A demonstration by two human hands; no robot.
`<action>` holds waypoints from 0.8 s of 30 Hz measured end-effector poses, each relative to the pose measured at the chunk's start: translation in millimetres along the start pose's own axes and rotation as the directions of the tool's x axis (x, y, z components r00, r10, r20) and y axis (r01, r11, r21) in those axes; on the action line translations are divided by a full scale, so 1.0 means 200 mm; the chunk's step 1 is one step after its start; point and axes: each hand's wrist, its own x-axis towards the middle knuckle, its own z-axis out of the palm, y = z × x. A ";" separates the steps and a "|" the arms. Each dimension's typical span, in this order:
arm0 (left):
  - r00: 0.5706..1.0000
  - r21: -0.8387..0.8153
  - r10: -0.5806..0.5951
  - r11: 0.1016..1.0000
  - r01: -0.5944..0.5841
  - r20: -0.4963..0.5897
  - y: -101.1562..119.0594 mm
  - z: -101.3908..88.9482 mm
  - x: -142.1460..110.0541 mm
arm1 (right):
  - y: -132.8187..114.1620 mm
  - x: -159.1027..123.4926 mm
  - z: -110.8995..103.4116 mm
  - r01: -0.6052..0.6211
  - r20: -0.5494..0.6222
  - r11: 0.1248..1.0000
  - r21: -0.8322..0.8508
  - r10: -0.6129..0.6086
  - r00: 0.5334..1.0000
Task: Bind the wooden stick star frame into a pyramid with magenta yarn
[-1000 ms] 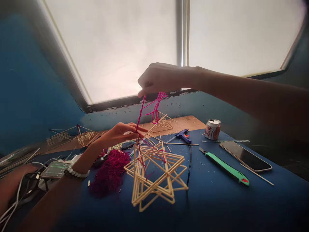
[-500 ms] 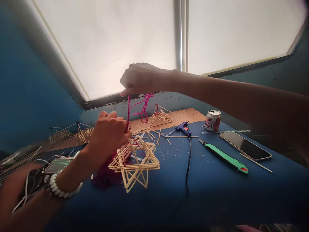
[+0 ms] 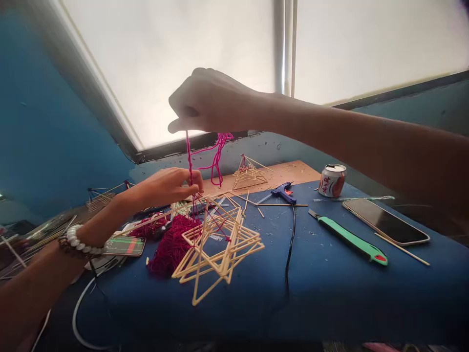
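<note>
My right hand is raised in front of the window, fingers pinched on a magenta string that drops straight down; loose loops of it hang beside. Lower down my left hand, with a bead bracelet on the wrist, pinches the same string where it meets a star-shaped frame of thin wooden sticks. The frame hangs tilted on the string just above the blue table. A heap of magenta yarn lies to the left of the frame.
On the table's right side lie a green utility knife, a phone, a drink can and a blue glue gun with a black cord. Smaller stick pyramids stand at the back. A second phone and cables lie at left.
My right hand has risen and drawn the string up. The stick frame has turned and swung a little to the right, and my left hand has slid along the string.
</note>
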 end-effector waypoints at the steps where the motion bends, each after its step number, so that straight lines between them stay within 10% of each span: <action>1: 0.996 -0.163 0.080 0.984 -0.074 0.032 -0.02 0.01 0.01 | 0.01 -0.01 -0.01 -0.007 0.000 1.000 -0.017 0.007 1.000; 6: 0.962 -0.555 0.274 0.800 -0.229 -0.003 -0.13 0.10 0.03 | 0.08 -0.07 -0.06 -0.063 0.048 0.997 -0.043 0.065 0.997; 14: 0.905 -0.438 0.279 0.803 -0.404 -0.322 -0.06 0.24 0.23 | 0.10 -0.08 -0.09 -0.065 0.122 0.992 -0.105 0.078 0.990; 24: 0.782 -0.523 0.450 0.582 -0.623 -0.430 0.06 0.31 0.51 | 0.16 -0.11 -0.13 -0.099 0.052 0.988 0.120 0.094 0.994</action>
